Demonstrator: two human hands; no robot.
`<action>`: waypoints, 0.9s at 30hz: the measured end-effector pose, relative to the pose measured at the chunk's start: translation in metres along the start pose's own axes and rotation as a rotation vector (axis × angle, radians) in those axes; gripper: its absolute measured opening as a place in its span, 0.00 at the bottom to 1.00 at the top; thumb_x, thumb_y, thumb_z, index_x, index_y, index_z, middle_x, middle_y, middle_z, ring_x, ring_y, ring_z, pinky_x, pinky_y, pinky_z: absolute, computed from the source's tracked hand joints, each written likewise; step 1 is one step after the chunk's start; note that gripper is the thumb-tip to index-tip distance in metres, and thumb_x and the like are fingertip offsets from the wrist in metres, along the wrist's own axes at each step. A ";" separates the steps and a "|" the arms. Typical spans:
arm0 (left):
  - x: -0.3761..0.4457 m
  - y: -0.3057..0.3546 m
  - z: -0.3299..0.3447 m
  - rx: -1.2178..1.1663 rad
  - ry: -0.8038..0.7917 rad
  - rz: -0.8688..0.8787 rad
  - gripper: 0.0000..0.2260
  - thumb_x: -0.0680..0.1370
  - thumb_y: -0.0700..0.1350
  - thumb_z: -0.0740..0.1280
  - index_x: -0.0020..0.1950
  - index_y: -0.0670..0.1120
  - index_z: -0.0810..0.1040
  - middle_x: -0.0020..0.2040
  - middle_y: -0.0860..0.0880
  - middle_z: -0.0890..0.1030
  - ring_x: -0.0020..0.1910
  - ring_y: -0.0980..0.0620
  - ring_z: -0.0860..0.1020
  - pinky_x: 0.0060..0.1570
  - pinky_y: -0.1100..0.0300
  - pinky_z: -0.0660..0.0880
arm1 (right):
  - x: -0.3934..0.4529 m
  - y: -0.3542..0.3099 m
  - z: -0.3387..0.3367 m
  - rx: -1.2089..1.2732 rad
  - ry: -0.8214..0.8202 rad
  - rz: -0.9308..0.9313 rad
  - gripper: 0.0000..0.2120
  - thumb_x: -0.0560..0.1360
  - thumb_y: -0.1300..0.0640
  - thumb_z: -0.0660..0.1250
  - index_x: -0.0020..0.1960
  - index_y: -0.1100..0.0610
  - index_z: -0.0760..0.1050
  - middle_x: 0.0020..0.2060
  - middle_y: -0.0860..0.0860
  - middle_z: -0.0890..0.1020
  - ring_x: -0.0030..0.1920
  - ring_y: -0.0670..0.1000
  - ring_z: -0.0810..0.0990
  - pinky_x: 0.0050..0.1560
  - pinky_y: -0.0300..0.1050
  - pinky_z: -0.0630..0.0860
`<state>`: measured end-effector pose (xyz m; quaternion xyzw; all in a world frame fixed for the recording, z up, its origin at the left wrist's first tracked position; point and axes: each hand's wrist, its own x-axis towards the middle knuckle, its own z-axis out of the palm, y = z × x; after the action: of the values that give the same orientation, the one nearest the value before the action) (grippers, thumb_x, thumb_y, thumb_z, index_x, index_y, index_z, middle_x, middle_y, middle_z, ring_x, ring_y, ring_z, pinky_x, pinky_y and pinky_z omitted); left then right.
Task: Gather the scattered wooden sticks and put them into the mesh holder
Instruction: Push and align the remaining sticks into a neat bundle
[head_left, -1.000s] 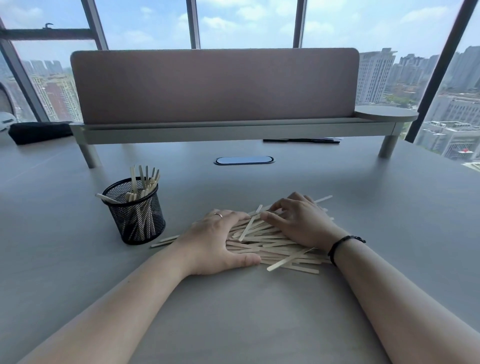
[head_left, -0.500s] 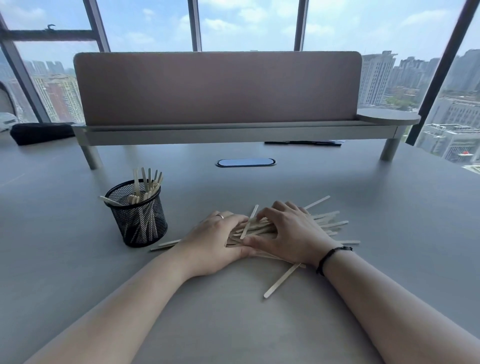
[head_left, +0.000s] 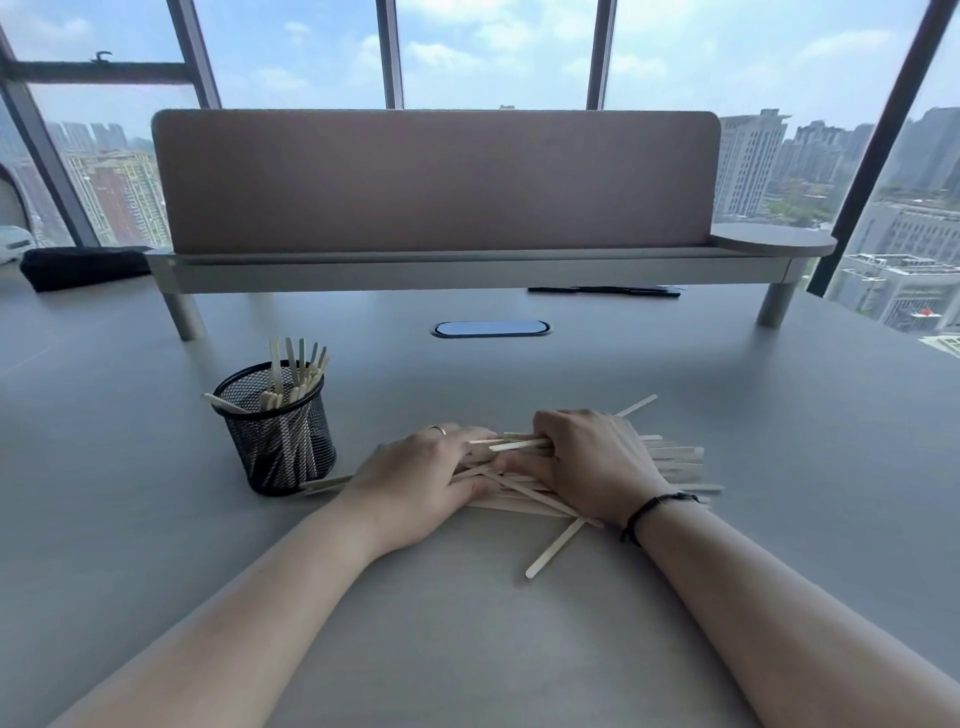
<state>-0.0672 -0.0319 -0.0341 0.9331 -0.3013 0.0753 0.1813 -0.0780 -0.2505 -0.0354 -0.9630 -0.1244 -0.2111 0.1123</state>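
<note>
A heap of pale wooden sticks (head_left: 670, 460) lies on the grey table in front of me. My right hand (head_left: 592, 462) curls over the heap, fingers closed around a bundle of sticks. My left hand (head_left: 421, 478) presses against the heap's left side, fingertips touching the same bundle. One loose stick (head_left: 553, 548) points toward me below the heap. The black mesh holder (head_left: 278, 434) stands upright to the left, with several sticks standing in it.
A raised shelf with a brown divider panel (head_left: 436, 182) spans the back of the table. An oval cable port (head_left: 491, 328) lies behind the heap. A black pouch (head_left: 83, 265) rests far left, dark pens (head_left: 602, 291) under the shelf.
Both hands have pushed the spread sticks together into a tighter heap. My right hand went from lying flat to closing its fingers around a bundle. One stick slid out toward me.
</note>
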 end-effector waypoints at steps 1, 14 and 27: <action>0.000 0.000 -0.002 -0.009 -0.002 0.006 0.22 0.78 0.63 0.64 0.72 0.63 0.69 0.66 0.57 0.78 0.66 0.50 0.75 0.59 0.50 0.74 | 0.000 0.000 -0.001 -0.010 0.003 0.000 0.37 0.64 0.19 0.52 0.34 0.56 0.65 0.29 0.49 0.73 0.35 0.57 0.75 0.32 0.49 0.64; -0.001 -0.013 -0.015 0.078 0.112 -0.027 0.40 0.60 0.78 0.63 0.62 0.52 0.77 0.37 0.53 0.76 0.40 0.46 0.79 0.40 0.54 0.73 | 0.000 0.003 -0.005 0.038 0.134 0.069 0.39 0.63 0.17 0.48 0.32 0.56 0.62 0.22 0.49 0.68 0.29 0.60 0.71 0.30 0.49 0.70; -0.002 -0.016 -0.025 0.164 0.236 -0.193 0.22 0.71 0.64 0.74 0.43 0.49 0.70 0.33 0.52 0.75 0.34 0.44 0.76 0.29 0.56 0.66 | 0.002 0.003 -0.005 0.065 0.040 0.119 0.38 0.59 0.19 0.60 0.32 0.56 0.61 0.23 0.50 0.69 0.31 0.58 0.70 0.32 0.49 0.68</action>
<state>-0.0603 -0.0088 -0.0164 0.9540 -0.1797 0.1910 0.1451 -0.0773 -0.2540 -0.0308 -0.9601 -0.0714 -0.2192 0.1584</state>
